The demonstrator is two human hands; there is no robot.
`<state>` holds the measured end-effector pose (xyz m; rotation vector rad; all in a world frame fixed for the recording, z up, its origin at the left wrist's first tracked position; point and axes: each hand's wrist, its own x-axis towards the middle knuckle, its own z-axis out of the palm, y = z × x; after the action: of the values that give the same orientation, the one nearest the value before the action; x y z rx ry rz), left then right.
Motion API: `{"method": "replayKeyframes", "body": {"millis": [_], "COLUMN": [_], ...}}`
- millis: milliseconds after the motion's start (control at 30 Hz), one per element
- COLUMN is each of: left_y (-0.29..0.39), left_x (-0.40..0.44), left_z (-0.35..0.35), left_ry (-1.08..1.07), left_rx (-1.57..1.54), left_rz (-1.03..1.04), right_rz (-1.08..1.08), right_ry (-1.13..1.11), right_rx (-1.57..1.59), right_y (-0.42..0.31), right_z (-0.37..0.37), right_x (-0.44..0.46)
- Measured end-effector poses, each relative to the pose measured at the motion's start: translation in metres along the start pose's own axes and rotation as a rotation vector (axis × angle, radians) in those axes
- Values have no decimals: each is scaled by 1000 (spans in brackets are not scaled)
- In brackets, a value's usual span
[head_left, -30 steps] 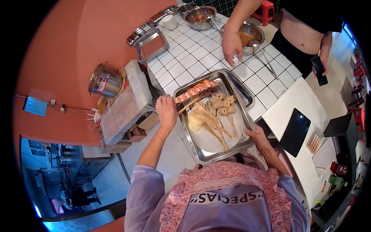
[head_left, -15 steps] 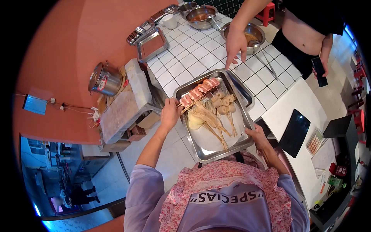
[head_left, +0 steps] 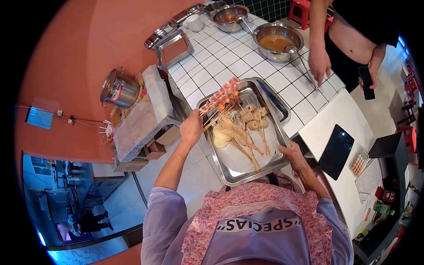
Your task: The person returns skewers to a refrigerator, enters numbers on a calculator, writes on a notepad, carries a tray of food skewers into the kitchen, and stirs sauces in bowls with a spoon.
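Note:
Several pink-and-white meat skewers (head_left: 223, 93), slightly blurred, slant over the far left corner of a metal tray (head_left: 244, 179). My left hand (head_left: 192, 128) is closed around their stick ends at the tray's left rim. On the right rim my right hand (head_left: 293, 153) grips the tray, thumb on top. Inside the tray lie skewers of rolled tan pieces (head_left: 253, 116), a bundle of pale stringy skewers (head_left: 236, 129), a pale round piece (head_left: 221, 137) and darker orange-brown food (head_left: 234, 100). A white liner covers the tray's near part.
Beyond the tray, a white-tiled counter (head_left: 247, 57) holds two bowls of sauce, including a large bowl (head_left: 277, 39) with a ladle (head_left: 291, 49). Another person's hand (head_left: 319, 64) hovers over its right side. A tablet (head_left: 337, 152) lies right; a steel pot (head_left: 119, 88) stands left.
My left hand has raised the meat skewers and shifted them left, uncovering darker food beneath. The other person's hand has moved right, away from the tray. My right hand stays on the rim.

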<state>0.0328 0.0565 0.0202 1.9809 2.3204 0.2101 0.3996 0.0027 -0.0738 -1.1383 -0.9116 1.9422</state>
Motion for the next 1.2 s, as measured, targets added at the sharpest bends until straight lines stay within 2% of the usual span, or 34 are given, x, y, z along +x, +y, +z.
{"method": "replayKeyframes", "body": {"millis": [333,433,733,933,1200], "left_y": [-2,-5,-17,-12,-23], "left_x": [-9,-12,4,5,7], "left_z": [5,6,12,1,5], "left_ry": [-42,35,-60,54,116], "left_rx": [-89,-182,-143,-117,-269], "left_rz": [-93,-1,-92,-7,23], "right_rz": [-35,-35,-28,-43,-30], "right_ry": [7,7,-11,23,23], "right_rx": [1,9,22,-105,-53], "right_y": [6,4,3,5,4], "right_z": [0,4,9,6,5], "right_x": [8,8,6,8,9]}}
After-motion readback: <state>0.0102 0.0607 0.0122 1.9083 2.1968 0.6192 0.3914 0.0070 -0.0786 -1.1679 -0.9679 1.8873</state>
